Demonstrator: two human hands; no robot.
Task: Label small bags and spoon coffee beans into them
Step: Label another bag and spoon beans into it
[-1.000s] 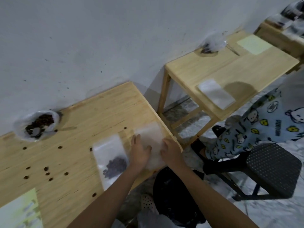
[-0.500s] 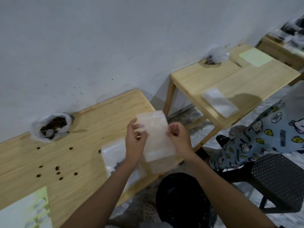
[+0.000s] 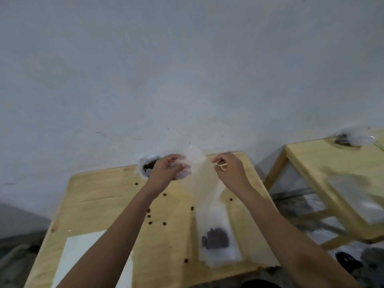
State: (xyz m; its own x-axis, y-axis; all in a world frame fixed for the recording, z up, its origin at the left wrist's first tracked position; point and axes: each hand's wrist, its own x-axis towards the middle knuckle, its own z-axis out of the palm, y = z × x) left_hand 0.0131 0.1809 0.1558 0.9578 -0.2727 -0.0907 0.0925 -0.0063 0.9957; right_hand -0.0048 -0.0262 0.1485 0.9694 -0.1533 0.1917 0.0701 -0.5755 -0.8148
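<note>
Both hands hold an empty bag (image 3: 204, 180) up above the table (image 3: 99, 196): the left hand (image 3: 168, 169) has its fingers curled on the bag's top edge, and the right hand (image 3: 228, 171) pinches the other side. A filled bag (image 3: 216, 238) lies flat below, with loose beans (image 3: 150, 216) scattered beside it.

Plain room, apparently a makeshift packing station. Bare grey-white painted wall (image 3: 187, 69), lightly scuffed. Two matching pale wooden tables stood against it: near tabletop (image 3: 99, 196), second tabletop (image 3: 311, 159) at right. Each carried a crumpled clear plastic bag of beans (image 3: 145, 167) (image 3: 351, 138) by the wall. Loose dark coffee beans (image 3: 164, 223) dotted the near one.
</note>
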